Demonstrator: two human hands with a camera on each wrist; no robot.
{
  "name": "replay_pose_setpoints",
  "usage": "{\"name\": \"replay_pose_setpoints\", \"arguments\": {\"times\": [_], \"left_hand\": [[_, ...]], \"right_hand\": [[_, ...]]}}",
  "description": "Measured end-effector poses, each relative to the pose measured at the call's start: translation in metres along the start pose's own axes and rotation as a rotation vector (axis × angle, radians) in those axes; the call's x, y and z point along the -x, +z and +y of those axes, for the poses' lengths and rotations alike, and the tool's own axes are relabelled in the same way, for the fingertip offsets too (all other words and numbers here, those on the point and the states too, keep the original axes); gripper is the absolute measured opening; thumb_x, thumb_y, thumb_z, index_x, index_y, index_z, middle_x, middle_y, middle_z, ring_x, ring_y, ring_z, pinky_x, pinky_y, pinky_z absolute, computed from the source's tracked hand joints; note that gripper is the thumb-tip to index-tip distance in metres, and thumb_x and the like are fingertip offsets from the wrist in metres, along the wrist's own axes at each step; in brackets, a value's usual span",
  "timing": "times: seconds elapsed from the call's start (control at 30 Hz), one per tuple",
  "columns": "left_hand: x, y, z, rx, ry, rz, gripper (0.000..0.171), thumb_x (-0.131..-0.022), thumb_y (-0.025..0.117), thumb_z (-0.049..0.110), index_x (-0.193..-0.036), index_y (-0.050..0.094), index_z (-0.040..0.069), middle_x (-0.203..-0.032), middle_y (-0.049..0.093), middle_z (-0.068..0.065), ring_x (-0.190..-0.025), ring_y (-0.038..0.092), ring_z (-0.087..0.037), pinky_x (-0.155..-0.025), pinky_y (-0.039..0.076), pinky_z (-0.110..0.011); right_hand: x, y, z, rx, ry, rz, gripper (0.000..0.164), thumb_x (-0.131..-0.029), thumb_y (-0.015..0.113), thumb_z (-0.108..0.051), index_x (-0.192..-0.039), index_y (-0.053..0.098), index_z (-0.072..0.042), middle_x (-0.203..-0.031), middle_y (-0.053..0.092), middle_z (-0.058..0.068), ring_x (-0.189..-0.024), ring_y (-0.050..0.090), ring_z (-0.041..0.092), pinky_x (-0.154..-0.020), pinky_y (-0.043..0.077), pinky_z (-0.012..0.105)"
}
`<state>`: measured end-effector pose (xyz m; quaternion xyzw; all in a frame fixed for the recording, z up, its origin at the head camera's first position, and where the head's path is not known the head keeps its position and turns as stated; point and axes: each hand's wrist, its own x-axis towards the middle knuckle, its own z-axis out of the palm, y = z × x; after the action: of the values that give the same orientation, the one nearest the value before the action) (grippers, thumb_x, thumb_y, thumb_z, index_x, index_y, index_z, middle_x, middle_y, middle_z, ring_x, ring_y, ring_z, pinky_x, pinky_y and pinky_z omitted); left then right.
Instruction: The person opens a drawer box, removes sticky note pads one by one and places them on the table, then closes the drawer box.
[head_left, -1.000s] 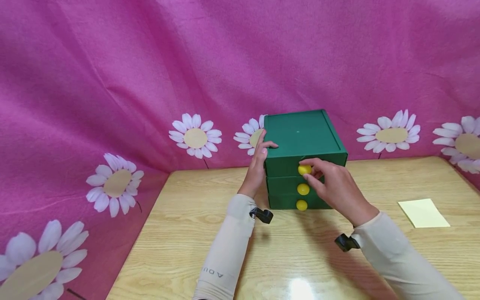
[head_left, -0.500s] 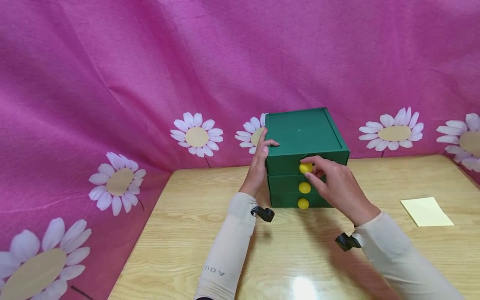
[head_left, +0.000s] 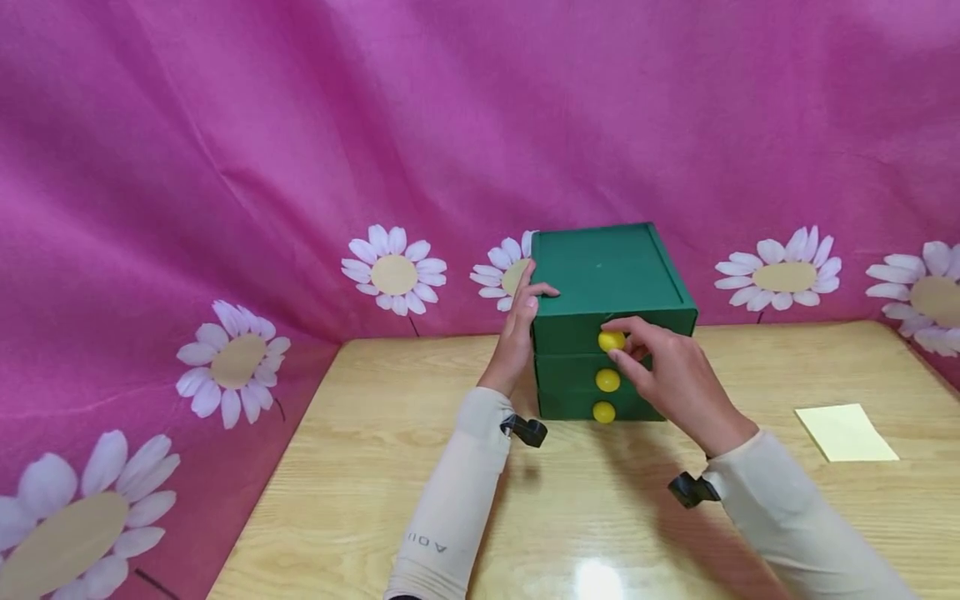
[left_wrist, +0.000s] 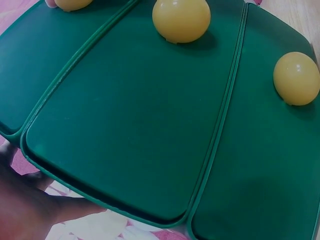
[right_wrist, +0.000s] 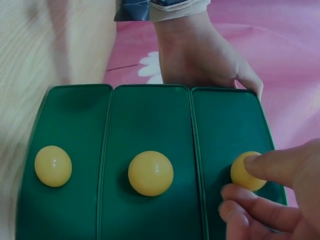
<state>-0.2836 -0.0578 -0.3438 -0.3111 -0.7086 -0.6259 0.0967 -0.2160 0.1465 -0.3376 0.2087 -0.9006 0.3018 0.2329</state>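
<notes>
A small green chest of drawers (head_left: 611,271) stands on the table, its three drawers closed, each with a round yellow knob. My right hand (head_left: 678,379) pinches the top drawer's knob (head_left: 609,340) between thumb and fingertips. The right wrist view shows the thumb lying over that knob (right_wrist: 240,175). Against the chest's left side rests my left hand (head_left: 513,337), one finger reaching over the top edge and the thumb near the front corner. Below the right hand's grip are the middle knob (head_left: 607,380) and the bottom knob (head_left: 603,412).
A pale yellow sticky-note pad (head_left: 847,432) lies on the wooden table (head_left: 360,467), right of the chest. Behind the table hangs a pink cloth (head_left: 480,108) printed with white daisies; it also covers the left side. Each wrist carries a small black camera mount (head_left: 692,490).
</notes>
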Motion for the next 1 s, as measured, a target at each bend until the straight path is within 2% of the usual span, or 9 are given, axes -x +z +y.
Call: {"name": "replay_pose_setpoints", "arguments": {"times": [0.17, 0.37, 0.8, 1.0], "left_hand": [[-0.004, 0.001, 0.003, 0.000, 0.027, -0.006, 0.037, -0.096, 0.021, 0.022, -0.117, 0.043, 0.001, -0.151, 0.002, -0.007, -0.137, 0.000, -0.019, -0.106, 0.006, -0.052], [-0.005, 0.001, 0.004, -0.007, 0.023, -0.008, 0.036, -0.097, 0.020, 0.021, -0.117, 0.043, 0.001, -0.151, 0.002, -0.006, -0.137, 0.000, -0.018, -0.106, 0.006, -0.052], [-0.002, 0.001, -0.002, -0.015, 0.032, -0.006, 0.034, -0.097, 0.021, 0.019, -0.117, 0.043, 0.002, -0.151, 0.002, -0.007, -0.137, 0.000, -0.020, -0.105, 0.006, -0.053], [-0.001, 0.000, -0.003, -0.009, 0.044, -0.005, 0.035, -0.097, 0.021, 0.019, -0.117, 0.043, 0.001, -0.151, 0.002, -0.009, -0.137, 0.000, -0.021, -0.105, 0.006, -0.054]], "right_hand": [[-0.001, -0.002, 0.000, 0.015, -0.020, 0.035, 0.036, -0.078, 0.069, -0.015, -0.111, 0.058, -0.021, -0.073, 0.060, -0.007, -0.066, 0.055, 0.005, -0.051, 0.039, 0.028], [0.000, -0.002, -0.001, 0.016, -0.022, 0.054, 0.035, -0.078, 0.069, -0.015, -0.111, 0.058, -0.021, -0.074, 0.060, -0.007, -0.067, 0.055, 0.004, -0.052, 0.038, 0.028], [0.008, 0.001, 0.001, 0.012, 0.042, 0.078, 0.036, -0.077, 0.071, -0.019, -0.107, 0.052, -0.013, -0.077, 0.064, -0.004, -0.067, 0.059, 0.010, -0.059, 0.042, 0.032], [0.013, 0.002, 0.005, 0.042, 0.067, 0.044, 0.034, -0.076, 0.072, -0.021, -0.104, 0.054, -0.012, -0.076, 0.064, -0.004, -0.066, 0.060, 0.010, -0.059, 0.044, 0.033]]}}
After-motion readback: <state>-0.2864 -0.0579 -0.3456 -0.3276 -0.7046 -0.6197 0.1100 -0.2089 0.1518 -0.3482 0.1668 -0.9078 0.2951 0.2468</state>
